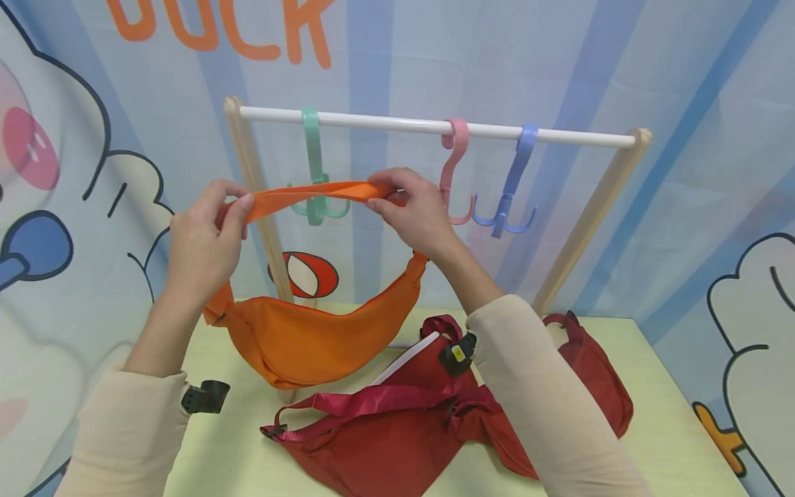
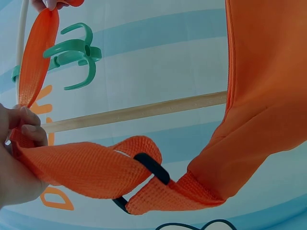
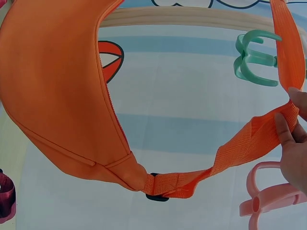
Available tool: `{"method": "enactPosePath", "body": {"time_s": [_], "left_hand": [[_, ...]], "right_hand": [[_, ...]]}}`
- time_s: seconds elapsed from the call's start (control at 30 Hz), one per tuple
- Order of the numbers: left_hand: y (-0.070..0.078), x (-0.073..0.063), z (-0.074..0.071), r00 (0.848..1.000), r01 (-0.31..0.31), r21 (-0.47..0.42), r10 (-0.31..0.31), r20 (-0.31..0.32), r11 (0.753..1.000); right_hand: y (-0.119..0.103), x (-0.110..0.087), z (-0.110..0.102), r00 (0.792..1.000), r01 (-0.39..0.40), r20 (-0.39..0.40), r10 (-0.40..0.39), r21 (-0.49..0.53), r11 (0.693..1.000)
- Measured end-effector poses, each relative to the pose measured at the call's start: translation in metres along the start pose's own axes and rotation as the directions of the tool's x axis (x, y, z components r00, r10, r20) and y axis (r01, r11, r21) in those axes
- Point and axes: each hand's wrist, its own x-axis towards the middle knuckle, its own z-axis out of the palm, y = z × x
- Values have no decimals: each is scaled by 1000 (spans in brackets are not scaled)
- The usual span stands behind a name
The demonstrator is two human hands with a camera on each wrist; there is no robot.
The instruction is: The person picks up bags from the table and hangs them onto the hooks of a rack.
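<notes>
An orange waist bag (image 1: 323, 342) hangs by its strap (image 1: 298, 197) between my two hands, its body sagging below them. My left hand (image 1: 208, 235) pinches the strap at the left, and a black buckle (image 2: 152, 167) shows below that grip in the left wrist view. On the other side my right hand (image 1: 416, 207) pinches the strap between thumb and fingers. Behind the stretched strap is a green hook (image 1: 313, 166) on a white rail (image 1: 385, 123). In the right wrist view the strap passes close to the green hook (image 3: 254, 57); whether they touch I cannot tell.
Pink (image 1: 456, 166) and blue (image 1: 514, 179) hooks hang farther right on the rail, between wooden posts (image 1: 586, 224). Dark red waist bags (image 1: 385, 442) lie on the pale yellow table (image 1: 671, 414), one (image 1: 599, 379) beyond my right forearm. A printed curtain (image 1: 397, 62) stands behind.
</notes>
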Motion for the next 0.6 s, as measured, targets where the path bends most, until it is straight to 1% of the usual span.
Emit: {"method": "enactPosePath", "body": {"time_s": [0.1,0.3,0.43,0.6], "left_hand": [[0,0,0,1000,-3,1,3,-5,1000],[0,1,1,1000,-14,6,15,-13,1000],[0,2,1,1000,-24,6,25,-19,1000],[0,3,1,999,-24,5,24,-21,1000]], "right_hand": [[0,1,1,1000,7,-15,-7,-5,1000],[0,2,3,999,-7,-49,6,-7,1000],[-1,4,5,997,3,-77,-4,-16,1000],[-1,8,6,995,10,-97,-11,-2,1000]]}}
